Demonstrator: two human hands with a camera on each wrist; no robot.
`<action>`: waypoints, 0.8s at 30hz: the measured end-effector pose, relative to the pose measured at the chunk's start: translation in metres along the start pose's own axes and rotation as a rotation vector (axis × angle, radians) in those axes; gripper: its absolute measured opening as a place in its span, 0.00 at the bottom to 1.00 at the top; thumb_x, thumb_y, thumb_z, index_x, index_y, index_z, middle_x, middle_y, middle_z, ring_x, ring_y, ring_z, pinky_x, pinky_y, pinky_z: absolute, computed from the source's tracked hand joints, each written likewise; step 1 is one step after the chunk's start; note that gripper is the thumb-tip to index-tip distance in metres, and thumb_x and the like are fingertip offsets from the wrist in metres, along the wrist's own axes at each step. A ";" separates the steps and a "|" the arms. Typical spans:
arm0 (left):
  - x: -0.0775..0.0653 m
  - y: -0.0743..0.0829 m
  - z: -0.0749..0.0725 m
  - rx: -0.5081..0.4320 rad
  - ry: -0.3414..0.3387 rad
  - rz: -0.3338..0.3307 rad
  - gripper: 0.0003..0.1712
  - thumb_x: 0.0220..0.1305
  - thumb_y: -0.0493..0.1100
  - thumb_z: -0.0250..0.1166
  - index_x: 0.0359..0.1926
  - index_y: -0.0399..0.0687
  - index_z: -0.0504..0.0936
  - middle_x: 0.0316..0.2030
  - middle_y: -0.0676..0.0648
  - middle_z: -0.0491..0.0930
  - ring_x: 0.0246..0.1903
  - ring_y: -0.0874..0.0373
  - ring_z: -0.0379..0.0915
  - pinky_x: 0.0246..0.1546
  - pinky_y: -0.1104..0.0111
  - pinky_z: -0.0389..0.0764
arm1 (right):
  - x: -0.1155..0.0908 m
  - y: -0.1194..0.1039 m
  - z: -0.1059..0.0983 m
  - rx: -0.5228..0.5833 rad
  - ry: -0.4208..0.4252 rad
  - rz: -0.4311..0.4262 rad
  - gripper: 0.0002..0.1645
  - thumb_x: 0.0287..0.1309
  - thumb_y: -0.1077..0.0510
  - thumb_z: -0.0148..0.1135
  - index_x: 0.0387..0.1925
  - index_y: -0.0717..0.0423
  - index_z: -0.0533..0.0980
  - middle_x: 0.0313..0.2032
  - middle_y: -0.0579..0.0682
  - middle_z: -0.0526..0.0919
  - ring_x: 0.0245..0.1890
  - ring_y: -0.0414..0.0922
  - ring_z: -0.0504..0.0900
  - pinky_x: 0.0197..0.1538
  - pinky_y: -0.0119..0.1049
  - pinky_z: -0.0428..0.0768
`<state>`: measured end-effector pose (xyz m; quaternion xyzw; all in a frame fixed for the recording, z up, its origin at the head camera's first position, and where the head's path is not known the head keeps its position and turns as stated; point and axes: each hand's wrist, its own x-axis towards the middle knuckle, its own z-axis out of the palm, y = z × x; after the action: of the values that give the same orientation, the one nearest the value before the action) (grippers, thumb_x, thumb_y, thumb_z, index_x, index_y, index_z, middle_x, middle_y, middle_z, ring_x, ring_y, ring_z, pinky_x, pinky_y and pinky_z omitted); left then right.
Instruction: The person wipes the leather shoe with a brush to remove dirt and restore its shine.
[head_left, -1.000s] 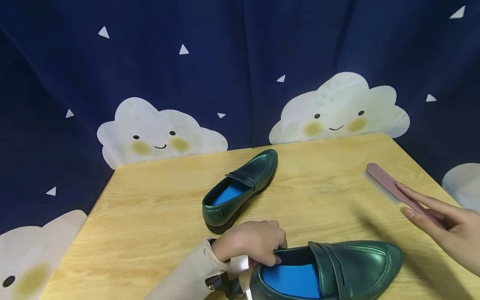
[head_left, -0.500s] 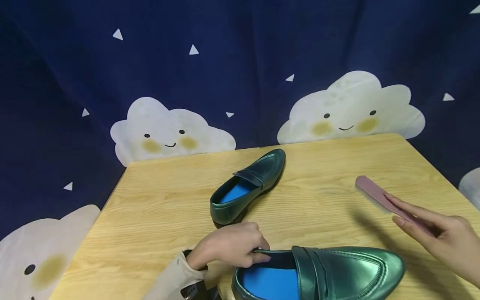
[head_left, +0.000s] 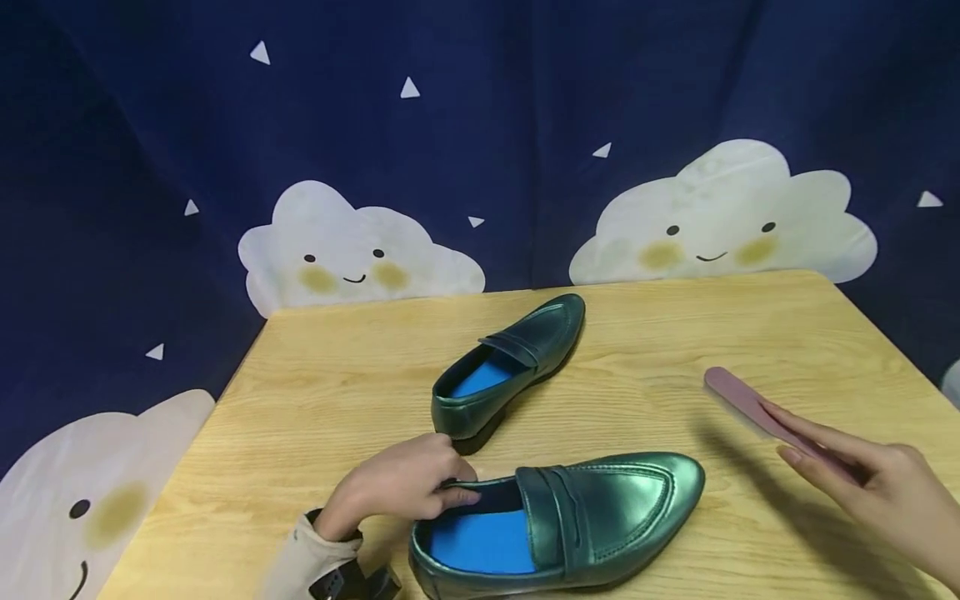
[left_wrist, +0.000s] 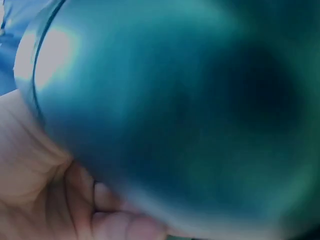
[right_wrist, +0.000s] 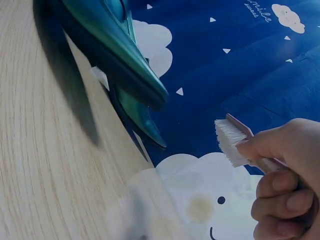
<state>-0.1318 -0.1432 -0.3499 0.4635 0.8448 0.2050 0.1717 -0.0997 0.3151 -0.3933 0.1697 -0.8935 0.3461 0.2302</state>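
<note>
Head view: left hand pinches the collar of the near green loafer by the heel, closer in than the far green loafer on the wooden table. Right hand grips a pink brush, its white bristles apart from both shoes.

Light wood-grain bench. Dark-blue fabric backdrop behind its far edge and down both sides, faint vertical folds. Print: two smiling white clouds with yellow cheeks along the far edge, a third cloud lower left, scattered white triangles. Right wrist view adds white script lettering, only partly legible, beside a small cloud.
</note>
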 end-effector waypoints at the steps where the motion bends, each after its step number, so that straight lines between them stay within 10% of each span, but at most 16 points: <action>1: -0.008 -0.003 -0.001 0.004 0.015 -0.001 0.18 0.68 0.41 0.59 0.19 0.51 0.72 0.15 0.63 0.56 0.15 0.77 0.51 0.19 0.82 0.55 | 0.000 0.000 0.001 -0.007 -0.001 -0.004 0.29 0.45 0.70 0.72 0.52 0.52 0.81 0.48 0.18 0.74 0.45 0.15 0.71 0.41 0.11 0.68; 11: -0.096 -0.024 -0.036 -0.022 0.253 -0.008 0.12 0.68 0.41 0.60 0.25 0.56 0.77 0.19 0.66 0.62 0.19 0.81 0.58 0.19 0.84 0.64 | 0.000 0.005 0.010 -0.011 0.001 -0.041 0.30 0.44 0.73 0.71 0.52 0.55 0.81 0.45 0.16 0.73 0.17 0.22 0.67 0.18 0.19 0.60; 20: -0.120 -0.040 -0.089 0.027 0.491 -0.148 0.21 0.62 0.32 0.63 0.17 0.56 0.68 0.16 0.66 0.57 0.16 0.75 0.54 0.16 0.75 0.61 | -0.005 0.006 0.011 -0.021 0.003 0.021 0.27 0.46 0.70 0.71 0.51 0.54 0.82 0.45 0.12 0.70 0.23 0.21 0.69 0.21 0.20 0.63; 24: -0.134 -0.050 -0.099 0.031 0.577 -0.350 0.16 0.64 0.35 0.62 0.19 0.52 0.74 0.15 0.63 0.63 0.16 0.71 0.60 0.18 0.74 0.65 | -0.005 0.006 0.011 -0.018 -0.001 0.002 0.28 0.45 0.71 0.71 0.52 0.53 0.82 0.45 0.13 0.71 0.23 0.24 0.70 0.22 0.21 0.63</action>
<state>-0.1469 -0.3007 -0.2770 0.2365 0.9284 0.2825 -0.0491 -0.1020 0.3124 -0.4062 0.1668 -0.8969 0.3383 0.2310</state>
